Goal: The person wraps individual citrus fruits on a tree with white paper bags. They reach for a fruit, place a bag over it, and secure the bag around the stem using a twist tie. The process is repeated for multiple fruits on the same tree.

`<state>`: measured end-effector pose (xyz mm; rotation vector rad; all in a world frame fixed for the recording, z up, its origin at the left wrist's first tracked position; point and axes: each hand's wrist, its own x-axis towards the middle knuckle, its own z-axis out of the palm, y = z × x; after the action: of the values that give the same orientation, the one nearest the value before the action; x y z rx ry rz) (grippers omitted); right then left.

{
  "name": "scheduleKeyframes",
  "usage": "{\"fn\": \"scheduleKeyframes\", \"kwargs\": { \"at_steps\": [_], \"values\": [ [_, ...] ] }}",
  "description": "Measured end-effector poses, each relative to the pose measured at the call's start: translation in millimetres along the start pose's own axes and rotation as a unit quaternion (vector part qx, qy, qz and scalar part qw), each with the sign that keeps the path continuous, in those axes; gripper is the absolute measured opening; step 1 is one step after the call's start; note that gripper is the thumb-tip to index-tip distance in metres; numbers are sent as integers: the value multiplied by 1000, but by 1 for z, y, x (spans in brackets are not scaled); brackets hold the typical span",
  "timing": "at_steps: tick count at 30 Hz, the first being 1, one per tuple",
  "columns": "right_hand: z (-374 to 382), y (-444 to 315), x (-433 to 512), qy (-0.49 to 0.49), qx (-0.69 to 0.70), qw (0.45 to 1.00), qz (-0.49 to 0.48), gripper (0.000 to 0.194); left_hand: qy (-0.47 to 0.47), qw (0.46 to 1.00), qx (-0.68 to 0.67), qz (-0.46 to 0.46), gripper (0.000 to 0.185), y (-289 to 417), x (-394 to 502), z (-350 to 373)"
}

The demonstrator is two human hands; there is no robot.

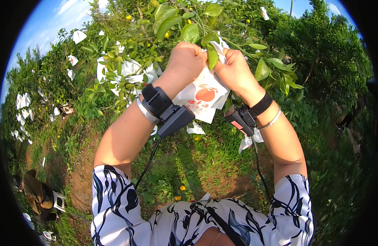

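Both hands are up at a leafy citrus branch (pixel 204 26) in front of me. A white paper fruit bag (pixel 201 92), printed with an orange fruit and red writing, hangs between them. My left hand (pixel 187 63) has its fingers curled at the bag's upper left, beside a green leaf (pixel 212 57). My right hand (pixel 236 69) pinches the gathered top of the bag on the other side. Leaves and fingers cover part of the bag's mouth. Whether a fruit is inside cannot be seen.
White bags (pixel 130 69) hang in the tree on the left, several more farther off. Cables run from the black wrist devices (pixel 176 120). Two yellow fruits (pixel 182 188) lie on the grassy ground. A person (pixel 38 193) is by a white plastic stool (pixel 59 201) at lower left.
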<state>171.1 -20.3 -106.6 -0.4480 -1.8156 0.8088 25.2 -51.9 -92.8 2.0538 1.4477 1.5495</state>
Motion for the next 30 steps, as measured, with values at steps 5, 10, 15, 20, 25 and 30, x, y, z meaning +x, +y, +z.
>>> {"fn": "scheduleKeyframes", "kwargs": {
  "at_steps": [5, 10, 15, 20, 25, 30],
  "values": [
    [-12, -4, 1, -47, 2, 998, 33, 8, -44, 994, -46, -87, 17, 10, 7, -7],
    [-31, -12, -1, -73, 46, 996, 35, 16, -71, 990, -77, -98, 15, 18, -1, -13],
    [-42, -18, 1, -69, -6, 997, 39, 25, -66, 980, -157, -100, 15, 18, -1, -11],
    [-49, -26, -3, -66, -131, 987, 68, 33, -78, 982, -136, -108, 11, 20, -1, -10],
    [-47, -24, -2, -99, -136, 981, 101, 24, -93, 979, -129, -131, 10, 25, -5, -13],
    [-38, -24, -10, -68, 4, 992, 102, 17, -101, 975, -136, -140, 10, 31, -3, -18]
  ]
}}
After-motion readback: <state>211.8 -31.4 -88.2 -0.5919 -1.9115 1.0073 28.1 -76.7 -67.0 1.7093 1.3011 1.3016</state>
